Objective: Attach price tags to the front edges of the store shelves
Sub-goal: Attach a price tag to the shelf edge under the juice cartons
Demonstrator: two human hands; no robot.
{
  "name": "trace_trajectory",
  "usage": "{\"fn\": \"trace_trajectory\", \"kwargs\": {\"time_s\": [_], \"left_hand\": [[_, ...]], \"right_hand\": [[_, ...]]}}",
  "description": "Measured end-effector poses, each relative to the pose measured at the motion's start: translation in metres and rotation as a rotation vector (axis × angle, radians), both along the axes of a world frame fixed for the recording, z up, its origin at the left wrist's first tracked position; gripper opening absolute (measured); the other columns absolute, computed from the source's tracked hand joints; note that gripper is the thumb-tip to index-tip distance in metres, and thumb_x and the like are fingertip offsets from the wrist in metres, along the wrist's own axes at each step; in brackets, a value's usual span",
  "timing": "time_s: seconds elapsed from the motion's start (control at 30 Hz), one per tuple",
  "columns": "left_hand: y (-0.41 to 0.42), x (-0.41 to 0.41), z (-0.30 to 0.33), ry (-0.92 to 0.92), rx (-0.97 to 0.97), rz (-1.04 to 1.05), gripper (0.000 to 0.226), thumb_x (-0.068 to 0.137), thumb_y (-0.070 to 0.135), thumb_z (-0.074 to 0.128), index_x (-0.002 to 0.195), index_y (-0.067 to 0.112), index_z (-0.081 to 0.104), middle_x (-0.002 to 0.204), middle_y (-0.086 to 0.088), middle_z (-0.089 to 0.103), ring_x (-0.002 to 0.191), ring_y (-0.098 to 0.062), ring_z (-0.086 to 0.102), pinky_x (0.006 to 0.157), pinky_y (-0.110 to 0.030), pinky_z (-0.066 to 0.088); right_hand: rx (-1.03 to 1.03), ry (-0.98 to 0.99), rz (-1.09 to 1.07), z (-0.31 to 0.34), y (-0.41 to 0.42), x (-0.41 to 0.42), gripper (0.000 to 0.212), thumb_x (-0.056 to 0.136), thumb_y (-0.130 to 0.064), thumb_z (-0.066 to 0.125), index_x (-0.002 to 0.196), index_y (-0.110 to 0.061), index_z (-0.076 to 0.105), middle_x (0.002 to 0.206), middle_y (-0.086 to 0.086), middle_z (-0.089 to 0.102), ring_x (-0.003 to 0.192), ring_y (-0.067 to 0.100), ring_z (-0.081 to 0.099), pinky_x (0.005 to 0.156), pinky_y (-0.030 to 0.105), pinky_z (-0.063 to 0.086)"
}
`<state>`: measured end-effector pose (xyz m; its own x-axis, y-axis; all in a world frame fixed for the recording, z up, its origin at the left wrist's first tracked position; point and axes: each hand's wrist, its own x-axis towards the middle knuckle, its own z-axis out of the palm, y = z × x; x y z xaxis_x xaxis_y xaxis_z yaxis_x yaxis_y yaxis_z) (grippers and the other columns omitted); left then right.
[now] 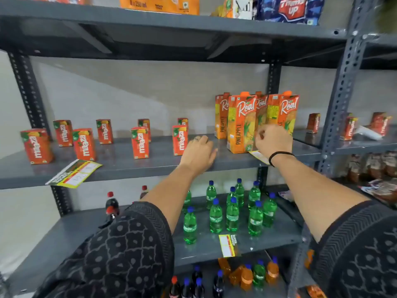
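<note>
grey metal store shelves [129, 166] against a pale wall, drinks on every level. right hand [274, 140] is curled shut, pressing or pinching a yellow price tag [258, 156] at the front of the middle shelf, just in front of the pineapple cartons [241, 123]; exact grip on the tag is hidden by the wrist. left hand [198, 152] lies flat and open-fingered on the same shelf, holding nothing. spare tag strip [74, 173] overhangs the shelf edge at left; another tag [228, 245] sits on the lower shelf in front of the green bottles [233, 214].

risks, as a guess: tag lies on the shelf top, not yet on the front edge, so it may stick crooked or in the wrong spot. knuckles sit close to the cartons, a nudge could tip one. overhanging strip could slide off.

readable: "real" and "pineapple" on tall cartons, "maaza" on small red cartons [139, 142], "thums up" on the top pack [290, 8], "sprite" faint on green bottles. tag print is too blurred.
</note>
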<state>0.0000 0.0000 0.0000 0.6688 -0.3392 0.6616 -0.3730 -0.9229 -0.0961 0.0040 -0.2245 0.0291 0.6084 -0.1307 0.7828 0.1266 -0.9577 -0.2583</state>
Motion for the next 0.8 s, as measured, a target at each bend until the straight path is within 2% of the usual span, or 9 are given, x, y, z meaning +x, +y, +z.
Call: {"fn": "trace_trajectory", "kwargs": {"time_s": [0.1, 0.17, 0.3, 0.47, 0.57, 0.7, 0.8], "left_hand": [[-0.020, 0.014, -0.011, 0.123, -0.066, -0.008, 0.037, 0.097, 0.033, 0.039, 0.104, 0.002, 0.060, 0.108, -0.016, 0.058, 0.104, -0.033, 0.053, 0.083, -0.043, 0.045], [-0.029, 0.022, -0.020, 0.205, -0.101, 0.038, 0.041, 0.098, 0.036, 0.035, 0.105, 0.004, 0.059, 0.110, -0.015, 0.059, 0.105, -0.033, 0.053, 0.081, -0.043, 0.046], [-0.038, 0.035, -0.034, 0.169, -0.128, 0.093, 0.048, 0.099, 0.040, 0.025, 0.097, 0.009, 0.062, 0.102, -0.011, 0.063, 0.095, -0.032, 0.058, 0.068, -0.037, 0.042], [-0.038, 0.038, -0.041, 0.100, -0.115, 0.120, 0.047, 0.098, 0.040, 0.023, 0.094, 0.015, 0.062, 0.098, -0.007, 0.066, 0.086, -0.031, 0.061, 0.063, -0.034, 0.040], [-0.039, 0.038, -0.043, 0.093, -0.119, 0.132, 0.046, 0.098, 0.040, 0.022, 0.096, 0.016, 0.062, 0.100, -0.006, 0.067, 0.085, -0.031, 0.061, 0.063, -0.035, 0.040], [-0.041, 0.038, -0.042, 0.115, -0.117, 0.141, 0.046, 0.098, 0.039, 0.022, 0.097, 0.015, 0.060, 0.101, -0.009, 0.067, 0.084, -0.032, 0.061, 0.064, -0.036, 0.041], [-0.041, 0.036, -0.041, 0.133, -0.120, 0.149, 0.046, 0.098, 0.039, 0.022, 0.104, 0.014, 0.060, 0.106, -0.009, 0.067, 0.087, -0.032, 0.062, 0.069, -0.038, 0.045]], "right_hand": [[0.120, 0.199, -0.102, -0.006, -0.032, 0.011, 0.014, 0.078, -0.017, 0.064, 0.085, -0.005, 0.070, 0.089, 0.019, 0.070, 0.085, 0.039, 0.065, 0.062, 0.036, 0.047], [0.203, 0.344, -0.127, -0.014, -0.050, 0.020, 0.027, 0.078, -0.024, 0.069, 0.096, -0.005, 0.066, 0.102, 0.020, 0.068, 0.094, 0.039, 0.065, 0.070, 0.039, 0.051], [0.302, 0.488, -0.073, -0.021, -0.076, 0.041, 0.050, 0.077, -0.038, 0.073, 0.114, -0.007, 0.060, 0.118, 0.018, 0.064, 0.105, 0.037, 0.061, 0.083, 0.040, 0.052], [0.429, 0.539, -0.002, -0.018, -0.079, 0.056, 0.059, 0.073, -0.037, 0.079, 0.118, -0.005, 0.057, 0.122, 0.016, 0.063, 0.108, 0.035, 0.060, 0.081, 0.037, 0.050], [0.475, 0.587, 0.052, -0.015, -0.080, 0.060, 0.063, 0.071, -0.033, 0.083, 0.119, -0.003, 0.056, 0.121, 0.016, 0.062, 0.110, 0.034, 0.059, 0.090, 0.039, 0.052], [0.574, 0.565, 0.206, -0.016, -0.083, 0.066, 0.052, 0.073, -0.021, 0.082, 0.115, -0.002, 0.060, 0.116, 0.015, 0.066, 0.105, 0.032, 0.061, 0.092, 0.043, 0.052], [0.559, 0.501, 0.329, -0.013, -0.086, 0.062, 0.039, 0.077, -0.026, 0.079, 0.107, -0.005, 0.068, 0.108, 0.001, 0.065, 0.104, 0.023, 0.060, 0.088, 0.034, 0.048]]}}
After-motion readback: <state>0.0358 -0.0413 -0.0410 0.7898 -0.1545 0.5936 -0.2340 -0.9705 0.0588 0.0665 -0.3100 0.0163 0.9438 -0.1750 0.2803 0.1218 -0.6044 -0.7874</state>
